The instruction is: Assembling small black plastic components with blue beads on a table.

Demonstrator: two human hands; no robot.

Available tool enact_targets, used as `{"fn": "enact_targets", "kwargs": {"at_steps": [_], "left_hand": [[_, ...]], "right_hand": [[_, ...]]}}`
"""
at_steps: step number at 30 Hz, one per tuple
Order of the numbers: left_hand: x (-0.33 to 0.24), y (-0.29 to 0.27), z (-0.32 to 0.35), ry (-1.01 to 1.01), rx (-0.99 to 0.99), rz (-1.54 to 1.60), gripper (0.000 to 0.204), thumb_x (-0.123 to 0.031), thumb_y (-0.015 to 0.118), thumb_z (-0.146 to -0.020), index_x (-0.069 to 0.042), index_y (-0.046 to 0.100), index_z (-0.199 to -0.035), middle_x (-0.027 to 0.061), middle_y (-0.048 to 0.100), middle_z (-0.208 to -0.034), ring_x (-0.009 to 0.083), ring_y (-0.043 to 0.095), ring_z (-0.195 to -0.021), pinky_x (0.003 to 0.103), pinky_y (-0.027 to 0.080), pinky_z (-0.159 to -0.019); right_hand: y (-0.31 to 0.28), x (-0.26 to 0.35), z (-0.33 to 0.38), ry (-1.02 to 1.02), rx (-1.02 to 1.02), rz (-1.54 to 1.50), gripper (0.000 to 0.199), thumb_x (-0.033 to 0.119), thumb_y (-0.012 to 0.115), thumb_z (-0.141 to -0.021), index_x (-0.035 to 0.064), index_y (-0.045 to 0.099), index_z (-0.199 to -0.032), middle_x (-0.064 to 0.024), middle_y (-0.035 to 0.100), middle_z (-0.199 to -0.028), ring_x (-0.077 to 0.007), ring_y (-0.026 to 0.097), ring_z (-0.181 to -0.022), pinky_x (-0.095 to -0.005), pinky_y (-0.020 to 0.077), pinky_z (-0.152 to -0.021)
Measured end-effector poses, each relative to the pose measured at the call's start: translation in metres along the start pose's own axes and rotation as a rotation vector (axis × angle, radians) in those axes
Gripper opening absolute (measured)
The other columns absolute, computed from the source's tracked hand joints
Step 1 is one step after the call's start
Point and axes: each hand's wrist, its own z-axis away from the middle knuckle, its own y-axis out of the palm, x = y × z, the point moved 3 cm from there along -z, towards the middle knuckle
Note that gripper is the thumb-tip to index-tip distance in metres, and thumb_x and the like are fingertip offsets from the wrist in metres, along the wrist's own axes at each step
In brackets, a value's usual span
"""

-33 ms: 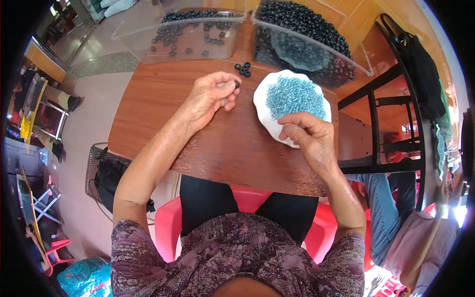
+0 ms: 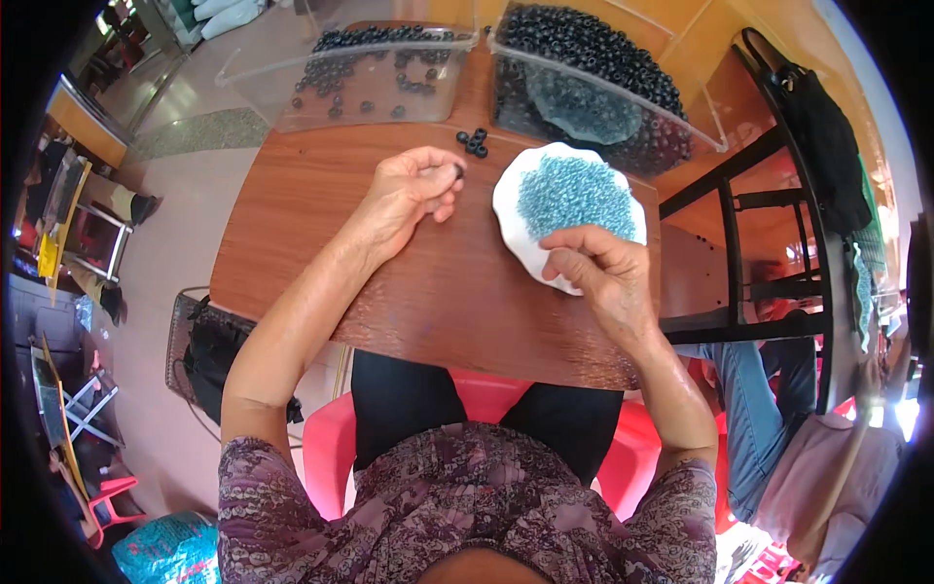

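My left hand [image 2: 404, 202] is over the middle of the wooden table [image 2: 428, 311], pinching a dark round bead [image 2: 458, 171] between thumb and forefinger. Over the near edge of a wavy-rimmed white plate [image 2: 510, 219], my right hand [image 2: 611, 282] has thumb and forefinger pressed together. Whatever is between those fingertips is too small to make out. A heap of tiny light-blue beads [image 2: 572, 193] covers much of the plate. Just beyond my left hand lies a small cluster of loose black beads [image 2: 475, 143].
Two clear plastic boxes stand at the table's far side: the left box [image 2: 282, 112] has scattered black beads, the right box [image 2: 715, 144] a large pile. A black metal frame [image 2: 732, 243] and a seated person's jeans [image 2: 744, 409] are to the right. A black bag [image 2: 219, 355] rests at lower left.
The whole view has shifted very slightly. Both hands keep nearly the same pose, the left still with the dark bead and the right still pinched over the plate's edge.
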Motion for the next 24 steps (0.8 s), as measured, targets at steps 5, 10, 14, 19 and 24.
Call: {"fn": "enact_targets", "kwargs": {"at_steps": [5,10,14,19,24], "left_hand": [[-0.008,-0.016,-0.02,0.06,-0.178,-0.208,0.009,-0.008,0.053,-0.088,0.0,0.054,-0.088,0.0074,0.058,-0.078,0.0088,0.048,-0.056,0.022,0.04,-0.048],[-0.008,-0.006,-0.021,0.052,-0.179,-0.155,0.011,-0.009,0.052,-0.089,0.001,0.055,-0.09,0.0061,0.057,-0.076,0.0085,0.047,-0.055,0.022,0.04,-0.048],[-0.002,0.0,-0.005,-0.021,-0.127,-0.077,0.012,-0.009,0.053,-0.088,0.002,0.056,-0.092,0.0048,0.056,-0.075,0.0079,0.048,-0.056,0.023,0.04,-0.048],[0.002,0.025,0.02,-0.152,-0.1,0.084,0.013,-0.011,0.056,-0.087,0.001,0.056,-0.093,0.0067,0.057,-0.075,0.01,0.051,-0.056,0.023,0.042,-0.047],[0.006,0.051,0.041,-0.238,0.052,0.277,0.015,-0.009,0.056,-0.086,0.002,0.055,-0.096,0.0081,0.058,-0.076,0.0111,0.052,-0.058,0.024,0.043,-0.05]], "right_hand": [[-0.003,-0.001,-0.001,-0.04,0.034,0.068,0.011,0.003,0.056,-0.083,0.0013,0.064,-0.091,-0.0008,0.062,-0.071,-0.0032,0.052,-0.065,-0.0171,0.0375,-0.056],[-0.023,-0.001,0.0,-0.033,-0.041,0.104,0.012,0.002,0.056,-0.084,-0.0005,0.063,-0.093,-0.0023,0.062,-0.072,-0.0052,0.053,-0.067,-0.018,0.0396,-0.059],[-0.044,0.02,-0.007,-0.073,-0.133,0.021,0.012,0.003,0.058,-0.083,-0.0017,0.063,-0.093,-0.0032,0.062,-0.073,-0.0073,0.056,-0.069,-0.0192,0.0417,-0.064],[-0.079,0.064,-0.035,-0.281,-0.335,0.262,0.013,0.003,0.057,-0.082,-0.0053,0.062,-0.09,-0.0048,0.062,-0.073,-0.0093,0.056,-0.067,-0.0205,0.0434,-0.062],[-0.102,0.076,-0.06,-0.25,-0.442,0.216,0.013,0.006,0.057,-0.082,-0.0024,0.064,-0.091,-0.0039,0.063,-0.074,-0.006,0.052,-0.063,-0.0192,0.041,-0.059]]}}
